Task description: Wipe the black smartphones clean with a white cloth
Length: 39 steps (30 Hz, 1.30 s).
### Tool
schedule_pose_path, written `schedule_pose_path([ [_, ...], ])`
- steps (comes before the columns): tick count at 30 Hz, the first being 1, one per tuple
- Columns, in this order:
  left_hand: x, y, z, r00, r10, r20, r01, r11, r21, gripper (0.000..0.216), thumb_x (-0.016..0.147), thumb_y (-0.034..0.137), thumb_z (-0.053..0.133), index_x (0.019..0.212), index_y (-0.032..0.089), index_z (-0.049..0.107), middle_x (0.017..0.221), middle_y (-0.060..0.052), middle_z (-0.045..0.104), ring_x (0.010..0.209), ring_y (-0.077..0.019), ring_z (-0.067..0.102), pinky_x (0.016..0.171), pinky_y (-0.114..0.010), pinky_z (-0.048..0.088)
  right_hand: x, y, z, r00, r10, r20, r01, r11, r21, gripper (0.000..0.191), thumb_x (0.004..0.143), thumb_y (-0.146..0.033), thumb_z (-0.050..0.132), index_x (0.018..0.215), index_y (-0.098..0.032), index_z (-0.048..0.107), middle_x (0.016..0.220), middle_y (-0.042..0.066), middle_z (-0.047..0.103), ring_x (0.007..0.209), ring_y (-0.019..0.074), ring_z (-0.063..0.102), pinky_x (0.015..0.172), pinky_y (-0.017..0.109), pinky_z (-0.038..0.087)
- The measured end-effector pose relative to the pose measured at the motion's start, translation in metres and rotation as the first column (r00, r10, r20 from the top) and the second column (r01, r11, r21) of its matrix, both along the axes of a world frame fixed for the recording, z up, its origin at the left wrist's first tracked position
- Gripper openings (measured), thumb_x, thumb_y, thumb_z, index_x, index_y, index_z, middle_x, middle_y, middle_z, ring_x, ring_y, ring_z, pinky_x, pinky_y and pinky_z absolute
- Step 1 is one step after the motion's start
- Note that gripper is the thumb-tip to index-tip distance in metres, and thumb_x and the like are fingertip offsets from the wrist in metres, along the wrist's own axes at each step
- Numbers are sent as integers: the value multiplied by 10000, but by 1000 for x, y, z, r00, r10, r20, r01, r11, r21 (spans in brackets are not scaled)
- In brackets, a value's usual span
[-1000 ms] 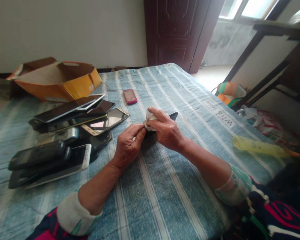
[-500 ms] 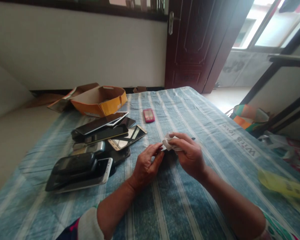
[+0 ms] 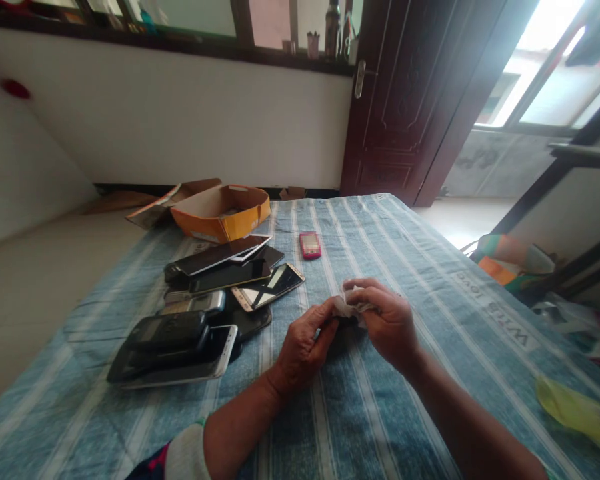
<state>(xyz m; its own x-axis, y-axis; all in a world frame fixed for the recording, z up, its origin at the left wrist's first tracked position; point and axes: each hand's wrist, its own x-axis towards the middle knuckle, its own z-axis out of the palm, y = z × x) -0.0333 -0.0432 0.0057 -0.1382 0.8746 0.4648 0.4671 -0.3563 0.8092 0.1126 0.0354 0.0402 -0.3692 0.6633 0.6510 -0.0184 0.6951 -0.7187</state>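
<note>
My right hand (image 3: 390,327) has its fingers closed on a crumpled white tissue (image 3: 349,307) above the striped cloth. My left hand (image 3: 305,343) meets it there, thumb and fingers pinched at the tissue's left edge. Whatever the left fingers grip is hidden by the tissue and the fingers. To the left of my hands lies a gold-framed phone (image 3: 269,287), screen up. Behind them a small red-edged device (image 3: 310,245) rests on the cloth, its face blurred.
Several phones and tablets overlap on the left, among them a white-edged phone (image 3: 225,353) under a black device (image 3: 167,330). An open orange cardboard box (image 3: 245,223) stands at the far left. Yellow plastic (image 3: 575,410) lies at the right on the blue striped cloth (image 3: 410,427).
The view has tilted up and shifted left. My hands have come closer together, with the tissue now at the left fingertips. The dark tip that showed behind my right hand is hidden now.
</note>
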Motion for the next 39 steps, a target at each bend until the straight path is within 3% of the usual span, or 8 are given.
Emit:
schedule_pose_path([
  [6,1,-2,9,998,-53,-35,53,999,-14,222,926,232,491,1047,230,677,910,-41,680,860,-193,649,821,-313,521,4,0,2,975,130,182,-146,986,78,365,756,-1,452,887,-251,683,997,55,681,928,198,667,802,327,551],
  [11,3,-3,10,998,-43,-34,41,999,-33,188,925,237,483,859,221,658,846,-32,671,782,-180,634,756,-296,525,19,4,18,848,214,485,-282,957,71,428,694,-1,548,1025,-252,651,1120,68,644,1008,228,636,869,354,535],
  [15,2,-2,10,998,-57,-42,56,998,-28,190,935,252,481,923,222,667,863,-39,681,821,-185,645,788,-299,531,29,10,25,782,245,573,-350,934,77,511,685,56,486,1058,-257,642,1166,59,635,1068,220,611,897,333,518],
  [22,2,-1,2,993,-32,-110,33,999,8,239,942,261,488,1077,183,670,977,-74,712,904,-196,678,838,-311,543,30,14,20,777,191,600,-290,954,71,406,730,59,445,910,-218,682,952,31,681,900,167,636,817,272,496],
  [25,2,-3,0,988,19,-155,-14,999,30,279,931,256,502,1141,130,637,1066,-115,712,981,-216,678,880,-329,541,30,16,18,815,164,556,-248,965,79,331,774,32,451,841,-194,682,896,28,666,817,131,630,740,221,484],
  [28,1,-4,0,983,28,-183,-21,999,37,269,926,251,507,1122,116,633,1024,-115,719,941,-205,686,853,-320,551,33,21,17,867,114,485,-192,975,114,253,818,-21,493,794,-190,680,860,24,657,785,128,622,721,223,479],
  [35,-3,-5,0,934,-130,-334,176,978,112,197,917,235,500,1027,146,637,998,-108,701,929,-208,663,825,-336,555,53,26,4,876,15,483,-95,985,141,203,832,-68,538,755,-196,676,850,20,654,761,124,616,700,216,464],
  [39,-4,-7,-4,846,-225,-484,274,961,31,217,879,245,545,1061,157,626,1121,-130,665,978,-241,637,844,-379,547,61,24,-8,802,-51,595,-35,991,131,291,781,16,476,740,-194,673,870,19,645,787,129,601,724,222,444],
])
